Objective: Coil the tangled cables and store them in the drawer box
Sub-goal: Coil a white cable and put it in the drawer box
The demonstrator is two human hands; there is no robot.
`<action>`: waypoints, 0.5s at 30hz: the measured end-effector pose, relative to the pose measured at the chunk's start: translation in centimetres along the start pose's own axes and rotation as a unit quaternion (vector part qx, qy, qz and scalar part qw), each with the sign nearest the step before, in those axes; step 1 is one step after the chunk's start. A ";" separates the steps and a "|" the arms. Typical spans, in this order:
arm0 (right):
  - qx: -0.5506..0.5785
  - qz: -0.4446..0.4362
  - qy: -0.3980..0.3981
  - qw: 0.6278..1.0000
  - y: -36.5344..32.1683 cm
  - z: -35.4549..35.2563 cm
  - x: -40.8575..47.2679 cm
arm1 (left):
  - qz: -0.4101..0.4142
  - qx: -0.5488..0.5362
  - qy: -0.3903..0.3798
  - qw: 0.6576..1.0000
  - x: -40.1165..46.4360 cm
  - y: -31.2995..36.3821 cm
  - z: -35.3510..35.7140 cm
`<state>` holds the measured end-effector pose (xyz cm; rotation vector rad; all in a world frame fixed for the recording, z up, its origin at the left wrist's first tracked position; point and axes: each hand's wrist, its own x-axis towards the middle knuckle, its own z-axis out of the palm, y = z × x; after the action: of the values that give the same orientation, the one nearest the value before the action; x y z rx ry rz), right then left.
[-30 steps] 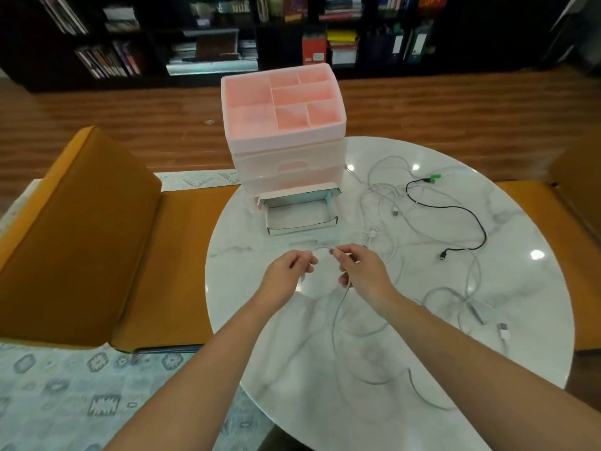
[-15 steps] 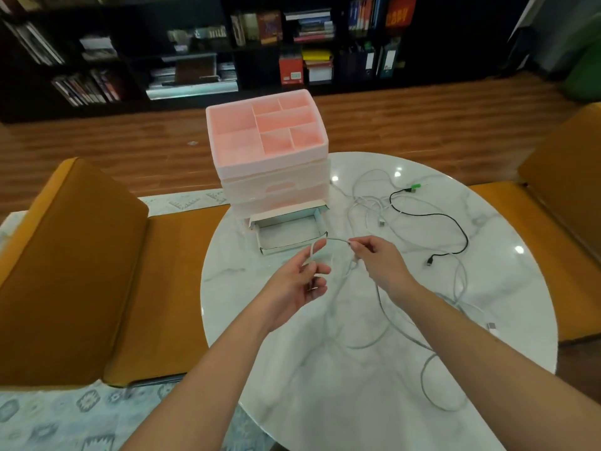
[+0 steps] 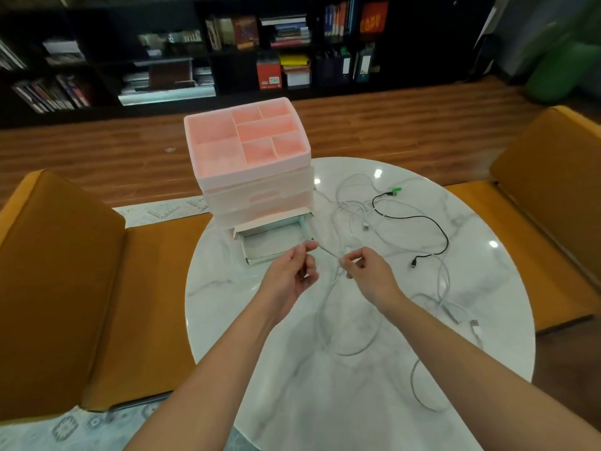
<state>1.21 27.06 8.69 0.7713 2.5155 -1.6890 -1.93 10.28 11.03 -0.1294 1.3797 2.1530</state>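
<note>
My left hand (image 3: 292,271) pinches one end of a white cable (image 3: 328,252) just in front of the open bottom drawer (image 3: 273,239). My right hand (image 3: 367,271) pinches the same cable a short way along; the rest hangs down in loops over the marble table (image 3: 244,320). The pink drawer box (image 3: 250,164) stands at the table's far left, its top tray divided into several compartments. More white cables (image 3: 351,206) lie tangled to the right of the box. A black cable (image 3: 432,226) with a green plug curves across the table's right side.
Orange cushioned seats flank the table on the left (image 3: 65,281) and right (image 3: 546,196). A white cable with a USB plug (image 3: 474,323) lies near the table's right edge. Dark bookshelves (image 3: 292,53) stand beyond the wooden floor.
My hands rose and came closer to the open drawer with the white cable. The left hand turned palm-up and the cable's slack was drawn in between them.
</note>
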 end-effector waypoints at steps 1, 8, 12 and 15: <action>-0.010 0.000 -0.004 1.000 0.1 0.2 -0.3 | 0.011 -0.008 -0.001 1.000 0.1 0.0 0.1; -0.088 -0.030 -0.091 0.991 0.3 0.3 -2.1 | 0.069 0.051 0.005 0.996 0.9 -0.4 -0.1; -0.140 -0.034 -0.144 0.979 -0.1 -1.0 -2.8 | 0.092 0.189 0.026 0.977 0.9 -0.8 -0.1; -0.193 -0.033 -0.205 0.959 -0.4 -1.7 -3.4 | 0.125 0.347 0.013 0.930 0.7 -1.1 -0.2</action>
<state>4.43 27.11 10.72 0.2731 2.4628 -1.1553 -2.01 10.70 9.78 0.3080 2.1774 1.7137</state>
